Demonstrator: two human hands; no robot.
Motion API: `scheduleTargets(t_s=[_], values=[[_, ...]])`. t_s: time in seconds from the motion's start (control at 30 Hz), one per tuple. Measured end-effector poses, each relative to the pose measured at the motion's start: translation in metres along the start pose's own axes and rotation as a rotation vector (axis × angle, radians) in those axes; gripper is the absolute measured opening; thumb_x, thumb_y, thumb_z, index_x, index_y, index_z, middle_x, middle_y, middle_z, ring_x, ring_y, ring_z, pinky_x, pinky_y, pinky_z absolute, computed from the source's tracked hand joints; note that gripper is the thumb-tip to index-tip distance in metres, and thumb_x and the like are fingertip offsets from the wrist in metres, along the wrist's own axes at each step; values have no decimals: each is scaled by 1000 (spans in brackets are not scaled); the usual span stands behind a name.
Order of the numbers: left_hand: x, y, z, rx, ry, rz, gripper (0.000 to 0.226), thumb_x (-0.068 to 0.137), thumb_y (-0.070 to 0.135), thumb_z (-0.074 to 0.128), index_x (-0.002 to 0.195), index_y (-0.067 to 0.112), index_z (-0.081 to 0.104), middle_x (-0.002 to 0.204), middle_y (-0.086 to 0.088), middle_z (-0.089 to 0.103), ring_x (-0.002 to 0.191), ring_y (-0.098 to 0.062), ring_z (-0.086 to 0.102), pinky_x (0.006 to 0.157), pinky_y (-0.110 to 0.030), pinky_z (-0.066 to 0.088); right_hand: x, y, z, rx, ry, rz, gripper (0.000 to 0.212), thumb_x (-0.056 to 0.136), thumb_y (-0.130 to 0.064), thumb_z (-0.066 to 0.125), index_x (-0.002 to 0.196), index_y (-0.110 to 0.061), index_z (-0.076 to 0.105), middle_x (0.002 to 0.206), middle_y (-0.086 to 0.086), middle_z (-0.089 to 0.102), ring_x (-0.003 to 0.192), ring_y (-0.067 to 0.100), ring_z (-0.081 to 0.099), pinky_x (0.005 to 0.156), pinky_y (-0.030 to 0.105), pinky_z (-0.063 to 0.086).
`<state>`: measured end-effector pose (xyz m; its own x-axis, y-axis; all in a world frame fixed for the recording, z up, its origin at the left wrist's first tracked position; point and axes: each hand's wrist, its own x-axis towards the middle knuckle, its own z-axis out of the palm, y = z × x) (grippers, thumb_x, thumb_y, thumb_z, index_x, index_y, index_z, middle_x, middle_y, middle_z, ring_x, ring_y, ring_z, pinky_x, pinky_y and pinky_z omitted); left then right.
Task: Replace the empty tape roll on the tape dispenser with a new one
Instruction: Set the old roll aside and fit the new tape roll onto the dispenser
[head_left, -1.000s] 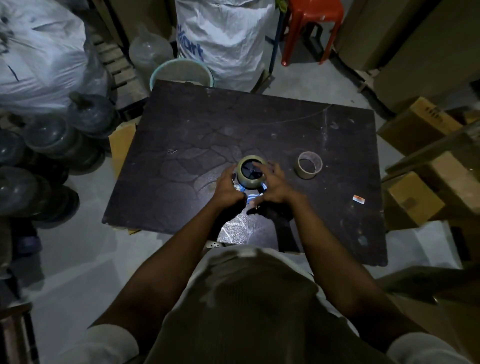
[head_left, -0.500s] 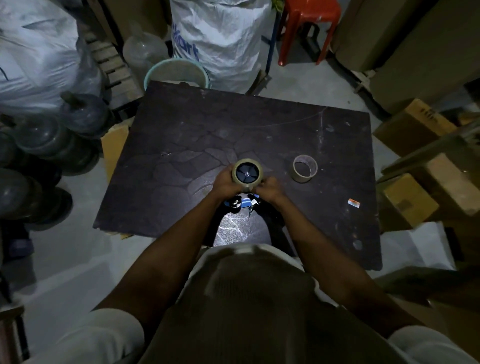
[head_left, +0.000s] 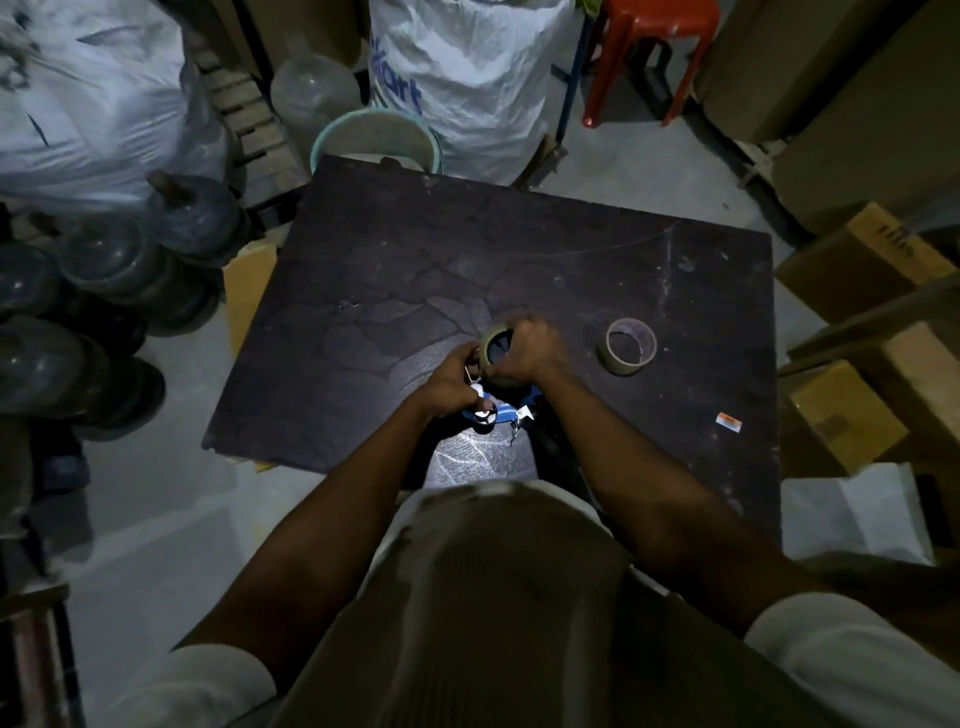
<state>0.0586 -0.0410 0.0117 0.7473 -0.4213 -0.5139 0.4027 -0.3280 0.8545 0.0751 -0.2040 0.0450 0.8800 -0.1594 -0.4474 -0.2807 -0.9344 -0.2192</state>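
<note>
head view: near the middle of the dark tabletop the blue tape dispenser sits upright between both hands. a tape roll is already on its hub, so the swap itself looks done. the right hand curls over the top and right side of that roll, fingers pressed against it, seemingly seating it or hunting for the tape end; the dim light leaves this uncertain. the left hand closes around the dispenser's left side near the handle, steadying it. the empty tape roll, a bare core, lies well apart to the right on the tabletop. what is left, by my judgement, is threading the tape end through to the cutter.
</note>
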Motion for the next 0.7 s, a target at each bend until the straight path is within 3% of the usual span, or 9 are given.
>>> scheduleTargets(t_s=[0.07,0.2,0.33,0.4,0.47,0.53,0.6,0.7], values=[[3,-1,0,43,3,-2,92,58,-23,73,142,2,45,119,-11,63,94,-3,67,72,-24,58,-6,-2,0,25,54,56,94,62,-78,74,125,-9,63,128,19,64,118,38,62,93,40,54],[4,-4,-1,147,33,-34,93,61,-16,77,144,10,43,119,-16,53,101,-18,55,74,-35,55,1,-3,-21,43,-35,90,93,72,-79,71,124,-2,66,131,21,65,120,37,64,93,37,52],[1,2,4,140,56,-40,93,68,-22,75,149,9,39,126,-13,54,107,-18,54,62,-22,56,6,0,-41,57,-135,18,84,77,-60,80,141,-11,58,144,17,60,131,36,58,99,38,50],[2,4,8,153,135,-33,86,66,-8,86,141,8,46,124,-11,59,108,-20,55,72,-24,50,3,0,-41,106,-133,4,76,82,-45,81,147,-16,54,148,16,57,134,35,55,103,39,49],[1,6,14,255,257,-52,87,60,24,97,130,8,49,115,-6,61,101,-19,59,79,-29,47,0,3,-40,135,-116,-30,64,84,-37,81,141,-16,61,144,15,61,132,33,58,104,38,50],[-2,6,21,455,364,-38,90,49,57,92,114,10,51,109,-8,62,97,-25,60,77,-37,52,-2,8,-37,107,-129,-72,52,82,-34,82,129,-15,70,134,15,68,126,33,62,102,37,51],[-5,8,29,700,378,-3,83,53,66,82,110,11,55,112,-12,60,105,-30,57,84,-44,54,-5,14,-32,74,-189,-124,56,78,-29,84,131,-18,68,139,17,63,133,35,54,109,38,46],[-5,12,37,919,351,54,63,72,63,73,109,12,67,118,-15,61,119,-34,48,97,-48,48,-3,24,-17,34,-237,-146,73,68,-31,89,136,-34,63,157,23,35,150,41,28,121,40,33]])
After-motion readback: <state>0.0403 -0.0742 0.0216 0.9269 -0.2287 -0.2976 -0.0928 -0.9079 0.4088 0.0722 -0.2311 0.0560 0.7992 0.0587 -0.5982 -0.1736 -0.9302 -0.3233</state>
